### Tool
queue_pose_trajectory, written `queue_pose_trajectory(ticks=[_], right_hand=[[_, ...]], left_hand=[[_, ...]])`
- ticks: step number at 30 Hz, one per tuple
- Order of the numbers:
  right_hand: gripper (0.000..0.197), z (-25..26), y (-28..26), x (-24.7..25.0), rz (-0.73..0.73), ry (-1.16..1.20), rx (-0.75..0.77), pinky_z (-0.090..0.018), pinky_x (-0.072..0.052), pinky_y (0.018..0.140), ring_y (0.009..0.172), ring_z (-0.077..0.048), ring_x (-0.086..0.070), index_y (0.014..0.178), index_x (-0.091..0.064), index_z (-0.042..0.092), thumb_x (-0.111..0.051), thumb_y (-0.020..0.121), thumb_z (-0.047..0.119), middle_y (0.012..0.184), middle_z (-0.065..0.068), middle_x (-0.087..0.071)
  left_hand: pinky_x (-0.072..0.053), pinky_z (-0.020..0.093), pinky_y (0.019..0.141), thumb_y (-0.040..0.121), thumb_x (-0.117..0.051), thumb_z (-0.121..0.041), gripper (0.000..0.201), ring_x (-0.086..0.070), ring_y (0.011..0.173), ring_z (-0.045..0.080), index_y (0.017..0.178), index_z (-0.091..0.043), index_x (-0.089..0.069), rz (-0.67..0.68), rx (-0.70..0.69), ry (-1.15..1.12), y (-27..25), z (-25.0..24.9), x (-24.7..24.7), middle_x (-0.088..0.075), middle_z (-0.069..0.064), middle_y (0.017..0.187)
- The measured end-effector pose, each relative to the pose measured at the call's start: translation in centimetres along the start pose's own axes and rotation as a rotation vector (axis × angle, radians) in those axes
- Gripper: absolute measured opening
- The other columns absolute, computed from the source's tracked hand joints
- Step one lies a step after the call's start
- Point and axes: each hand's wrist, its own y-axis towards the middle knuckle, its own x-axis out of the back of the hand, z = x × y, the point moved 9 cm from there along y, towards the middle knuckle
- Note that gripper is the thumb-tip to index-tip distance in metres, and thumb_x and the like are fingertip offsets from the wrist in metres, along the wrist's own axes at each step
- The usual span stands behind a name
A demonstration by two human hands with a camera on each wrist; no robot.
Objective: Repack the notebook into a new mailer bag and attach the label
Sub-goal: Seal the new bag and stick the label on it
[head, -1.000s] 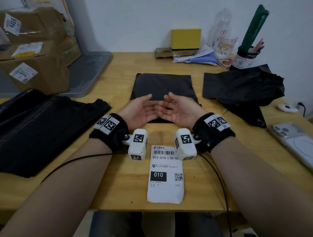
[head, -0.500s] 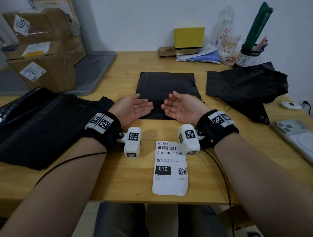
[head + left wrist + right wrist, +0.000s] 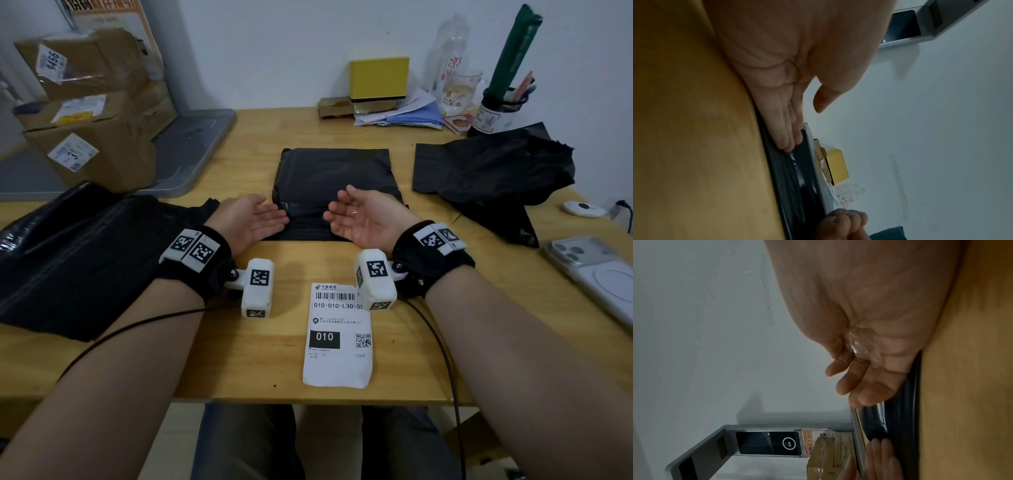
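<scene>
1. We see a wooden table (image 3: 239, 359) from above, with both of our forearms stretched over it and a banded camera on each wrist.
2. Our left hand (image 3: 248, 219) lies palm up with its fingers straight and relaxed, holding nothing; its fingertips rest at the near left edge of a flat black mailer bag (image 3: 335, 178).
3. Our right hand (image 3: 364, 219) is also palm up, fingers loosely curved and empty, resting at the near right edge of the same bag.
4. The mailer bag lies flat in the middle of the table. We cannot tell whether the notebook is inside it.
5. A white shipping label (image 3: 337, 339) lies on the table close to us, apart from the bag. It reads "CHINA POST", has a barcode, the code "010-010-L30-55", a black box with "010" and a QR code.
6. A crumpled black bag (image 3: 493, 171) lies to the right, and more black bags (image 3: 68, 260) lie to the left.
7. Cardboard boxes (image 3: 89, 137) stand at far left; one sticker reads "9466", another shows a "3".
8. A yellow box (image 3: 378, 77), a pen pot (image 3: 495, 113) and a phone (image 3: 596, 274) lying face down are also on the table.
</scene>
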Motion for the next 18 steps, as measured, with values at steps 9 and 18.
queue_pose_trajectory(ticks=[9, 18], right_hand=[[0.031, 0.0, -0.1, -0.1, -0.007, -0.024, 0.004, -0.030, -0.057, 0.057, 0.071, -0.024, -0.071, 0.087, -0.062, 0.010, -0.047, 0.107, 0.028, 0.075, -0.009, -0.069], [0.035, 0.0, 0.1, 0.0, -0.024, -0.031, -0.015, -0.027, -0.043, 0.053, 0.053, -0.015, -0.048, 0.078, -0.057, 0.014, -0.046, 0.106, 0.031, 0.066, -0.003, -0.054]], left_hand=[[-0.061, 0.030, 0.068, 0.104, -0.048, -0.027, 0.034, -0.076, 0.088, 0.026, 0.108, 0.001, -0.066, -0.010, -0.210, 0.180, -0.9, -4.7, -1.3, -0.076, 0.017, 0.100], [-0.062, 0.031, 0.067, 0.106, -0.043, -0.026, 0.040, -0.076, 0.082, 0.025, 0.112, 0.005, -0.066, 0.172, -0.021, 0.131, -0.5, 0.9, -7.3, -0.077, 0.016, 0.088]])
